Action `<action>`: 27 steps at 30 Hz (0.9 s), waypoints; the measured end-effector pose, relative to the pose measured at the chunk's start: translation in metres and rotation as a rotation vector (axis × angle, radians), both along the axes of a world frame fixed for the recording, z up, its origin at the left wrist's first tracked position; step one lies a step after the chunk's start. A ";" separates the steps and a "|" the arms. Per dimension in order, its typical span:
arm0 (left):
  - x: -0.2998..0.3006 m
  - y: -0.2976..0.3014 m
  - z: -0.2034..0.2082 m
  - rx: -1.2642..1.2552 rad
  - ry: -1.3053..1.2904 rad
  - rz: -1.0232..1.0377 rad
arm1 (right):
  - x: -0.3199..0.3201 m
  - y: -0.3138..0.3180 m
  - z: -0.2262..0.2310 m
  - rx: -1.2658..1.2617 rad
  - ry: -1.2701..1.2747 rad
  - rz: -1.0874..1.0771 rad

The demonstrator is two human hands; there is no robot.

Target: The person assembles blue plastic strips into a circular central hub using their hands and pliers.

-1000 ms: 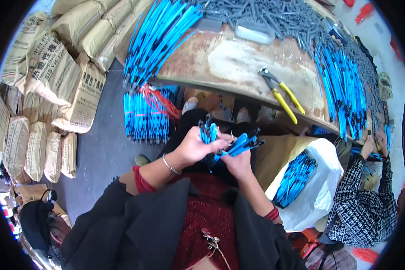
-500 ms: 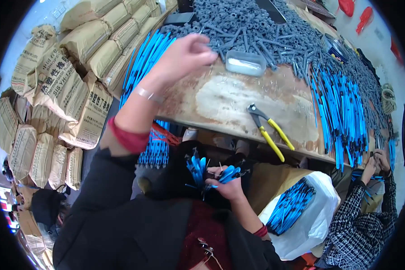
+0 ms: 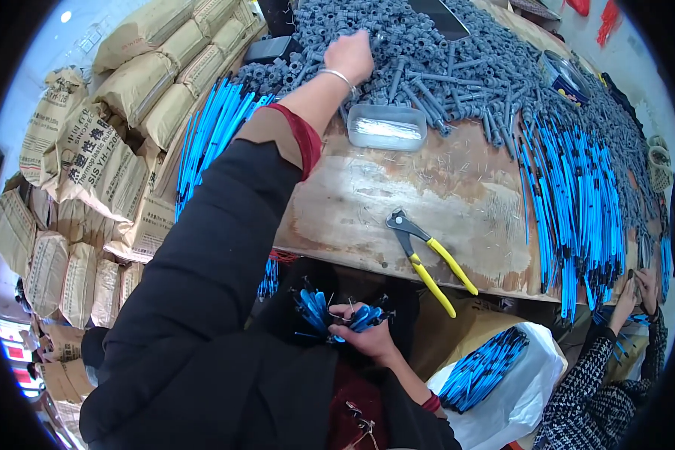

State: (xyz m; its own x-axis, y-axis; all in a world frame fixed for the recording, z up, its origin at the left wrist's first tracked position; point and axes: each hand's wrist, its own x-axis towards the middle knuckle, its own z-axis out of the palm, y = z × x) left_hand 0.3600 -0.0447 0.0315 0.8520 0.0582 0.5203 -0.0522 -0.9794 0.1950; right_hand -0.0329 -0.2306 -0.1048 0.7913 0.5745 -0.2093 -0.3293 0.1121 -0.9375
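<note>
My left hand (image 3: pixel 349 57) reaches over a heap of grey plastic tube pieces (image 3: pixel 420 82). Its fingers are curled down among them, and their tips are hidden. Low in front of my body, my right hand (image 3: pixel 369 339) is closed round a bundle of slim blue sticks with black ends (image 3: pixel 315 309), which fan out on both sides of the fist. Thin metal pins poke up from the bundle. Nearest the left wrist, a clear plastic box (image 3: pixel 386 144) holds many fine pale pins.
Yellow-handled pincers (image 3: pixel 435 277) lie near the table's front edge. Blue sticks are laid out at the table's left (image 3: pixel 214 135) and right (image 3: pixel 574 202). A white-lined sack (image 3: pixel 536 360) holds more. A co-worker's hands (image 3: pixel 634 292) work at far right. Paper sacks (image 3: pixel 101 161) are stacked left.
My left hand has moved farther out, from above the table beside the clear box onto the grey heap. My right hand still grips the blue bundle. The whole view has shifted slightly.
</note>
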 end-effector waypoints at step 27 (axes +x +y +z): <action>-0.244 0.025 -0.033 0.106 0.155 -0.249 | -0.069 0.025 0.024 0.009 -0.336 -0.147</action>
State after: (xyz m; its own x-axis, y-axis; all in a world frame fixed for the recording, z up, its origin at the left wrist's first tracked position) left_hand 0.1161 -0.0202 -0.0011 0.9027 -0.2103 0.3754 -0.2712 -0.9554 0.1168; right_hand -0.1018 -0.2055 -0.0807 0.8891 0.4505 0.0803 0.0166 0.1437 -0.9895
